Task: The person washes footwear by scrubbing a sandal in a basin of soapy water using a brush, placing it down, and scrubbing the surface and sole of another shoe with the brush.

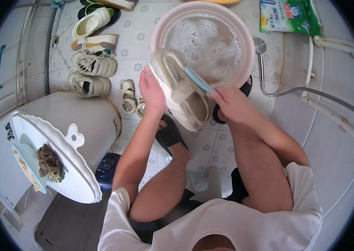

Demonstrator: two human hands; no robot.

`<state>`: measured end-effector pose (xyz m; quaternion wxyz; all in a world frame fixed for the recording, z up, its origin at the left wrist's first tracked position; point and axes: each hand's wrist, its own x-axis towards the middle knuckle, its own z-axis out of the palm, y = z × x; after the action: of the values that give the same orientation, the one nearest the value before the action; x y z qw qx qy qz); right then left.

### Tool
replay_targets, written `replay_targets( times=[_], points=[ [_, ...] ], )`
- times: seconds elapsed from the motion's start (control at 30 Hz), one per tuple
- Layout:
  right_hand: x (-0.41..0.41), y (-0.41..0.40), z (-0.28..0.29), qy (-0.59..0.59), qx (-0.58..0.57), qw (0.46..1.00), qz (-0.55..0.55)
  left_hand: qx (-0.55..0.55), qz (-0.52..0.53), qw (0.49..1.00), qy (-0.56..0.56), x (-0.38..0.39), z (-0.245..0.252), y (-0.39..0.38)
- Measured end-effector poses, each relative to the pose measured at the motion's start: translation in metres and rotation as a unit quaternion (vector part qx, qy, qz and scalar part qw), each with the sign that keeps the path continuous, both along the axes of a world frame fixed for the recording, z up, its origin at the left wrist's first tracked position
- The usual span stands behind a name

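Note:
My left hand (152, 91) grips a pale sneaker (180, 94) along its left side. Its patterned sole faces up, with the toe or heel end over the near rim of a pink plastic basin (155, 37). In my right hand (232, 100) is the handle of a light blue brush (198, 79), whose head lies along the sole's right edge; its bristles are hidden. Cloudy, foamy water (206, 47) fills much of the basin.
Several shoes (94, 64) line the left wall, with small sandals (129, 95) nearer me. A toilet (98, 125) stands left. On the right are a shower head with hose (261, 59), wall pipes (330, 116) and a green detergent bag (290, 17). Black slippers (170, 133) are on my feet.

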<state>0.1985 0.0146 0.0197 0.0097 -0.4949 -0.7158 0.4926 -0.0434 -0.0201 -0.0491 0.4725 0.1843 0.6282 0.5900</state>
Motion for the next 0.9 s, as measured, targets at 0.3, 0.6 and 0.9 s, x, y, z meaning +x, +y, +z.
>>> replay_targets(
  times=[0.3, 0.6, 0.9],
  points=[
    [-0.047, 0.035, 0.003, -0.005, 0.157, 0.987, 0.044, 0.014, 0.035, 0.999, -0.016, 0.008, 0.003, -0.005],
    [-0.019, 0.005, 0.018, 0.005, 0.204, 0.971, 0.126, 0.026, 0.067, 0.996, -0.045, -0.028, 0.007, 0.017],
    [-0.010, 0.022, -0.007, -0.002, 0.096, 0.994, 0.043, 0.054, 0.039, 0.997, -0.043, -0.027, 0.028, 0.034]
  ],
)
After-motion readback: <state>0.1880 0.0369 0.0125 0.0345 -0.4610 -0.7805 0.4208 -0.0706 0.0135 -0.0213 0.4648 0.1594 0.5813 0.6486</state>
